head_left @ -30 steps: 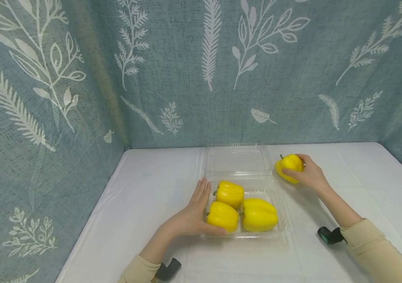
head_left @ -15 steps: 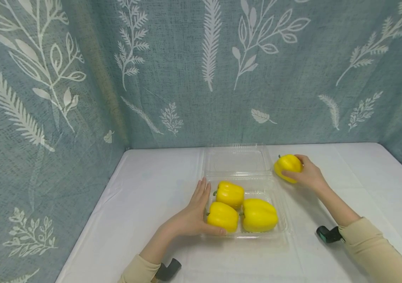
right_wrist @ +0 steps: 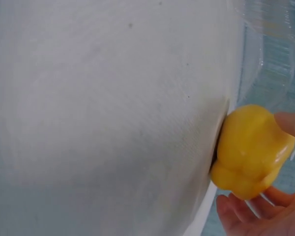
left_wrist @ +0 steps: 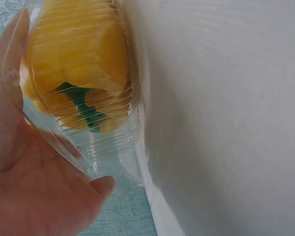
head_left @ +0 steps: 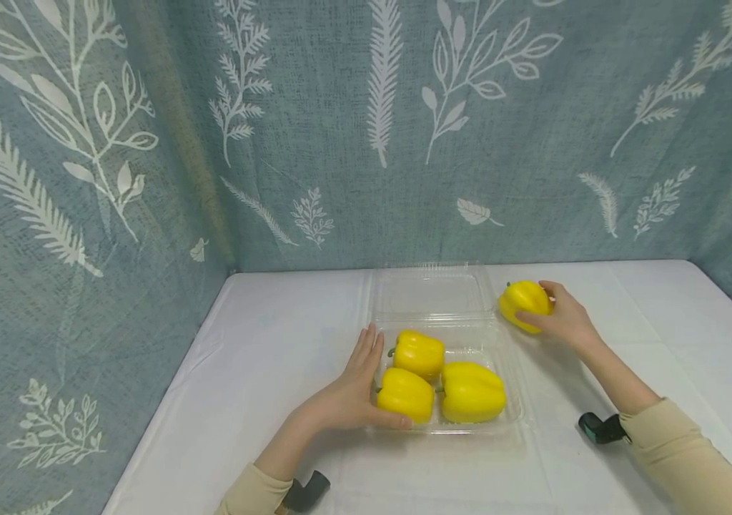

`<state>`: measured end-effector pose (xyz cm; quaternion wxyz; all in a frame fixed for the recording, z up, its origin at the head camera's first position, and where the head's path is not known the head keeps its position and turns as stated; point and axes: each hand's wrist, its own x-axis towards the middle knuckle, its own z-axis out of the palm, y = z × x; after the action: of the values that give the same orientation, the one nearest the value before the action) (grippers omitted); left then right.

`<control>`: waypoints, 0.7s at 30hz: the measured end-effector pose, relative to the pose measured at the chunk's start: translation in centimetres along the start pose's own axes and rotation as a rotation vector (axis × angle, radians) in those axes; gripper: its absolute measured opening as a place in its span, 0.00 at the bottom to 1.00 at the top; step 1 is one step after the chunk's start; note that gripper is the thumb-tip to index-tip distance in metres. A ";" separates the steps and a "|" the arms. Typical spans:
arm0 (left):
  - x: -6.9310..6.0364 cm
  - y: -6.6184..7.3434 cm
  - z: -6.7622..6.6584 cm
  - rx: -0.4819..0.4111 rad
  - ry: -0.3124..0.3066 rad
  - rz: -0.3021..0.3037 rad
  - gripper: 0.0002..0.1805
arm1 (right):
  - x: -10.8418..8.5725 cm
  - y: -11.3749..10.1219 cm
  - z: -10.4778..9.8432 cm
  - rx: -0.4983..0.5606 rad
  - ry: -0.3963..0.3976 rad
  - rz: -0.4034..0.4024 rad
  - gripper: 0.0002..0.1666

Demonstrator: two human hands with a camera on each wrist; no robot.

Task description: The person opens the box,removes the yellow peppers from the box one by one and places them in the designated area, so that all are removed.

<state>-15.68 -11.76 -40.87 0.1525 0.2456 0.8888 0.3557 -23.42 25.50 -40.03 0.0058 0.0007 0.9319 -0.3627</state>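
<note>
Three yellow bell peppers, one at the back left [head_left: 419, 354], one at the front left [head_left: 406, 395] and one at the right [head_left: 472, 391], lie in a clear plastic clamshell box [head_left: 514, 400]. Its lid [head_left: 430, 292] is folded back flat behind it. My left hand [head_left: 354, 390] rests along the box's left side with straight fingers, the thumb at the front edge; the left wrist view shows a green stem [left_wrist: 83, 105] through the ribbed wall. Right of the lid, my right hand [head_left: 562, 315] holds a further yellow bell pepper [right_wrist: 253, 150] on the table between thumb and fingers.
A white cloth covers the table [head_left: 263, 343]. Blue-green curtains [head_left: 340, 143] with white leaf prints stand behind and at the sides. Dark wrist-worn devices show at the left wrist [head_left: 307, 491] and the right wrist [head_left: 600, 428].
The pepper in my right hand has shifted and turned slightly to the left since one second ago, its stem now less visible. My left hand and the box have stayed in place.
</note>
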 end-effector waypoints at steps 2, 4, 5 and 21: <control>0.0 0.0 0.0 -0.002 0.000 -0.001 0.74 | -0.2 0.0 -0.1 0.005 0.008 -0.007 0.53; 0.0 0.1 0.0 -0.002 0.000 -0.001 0.74 | -0.4 0.0 -0.2 0.009 0.015 -0.013 0.53; -0.1 0.1 0.0 -0.001 -0.001 -0.002 0.74 | -0.5 -0.1 -0.2 0.011 0.020 -0.016 0.52; 0.1 0.0 0.1 0.020 0.007 0.002 0.74 | -3.1 -1.3 -1.0 0.031 0.078 -0.127 0.48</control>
<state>-15.68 -11.66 -40.92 0.1465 0.2468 0.8927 0.3476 -20.38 25.21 -38.36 -0.0534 -0.0442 0.9239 -0.3764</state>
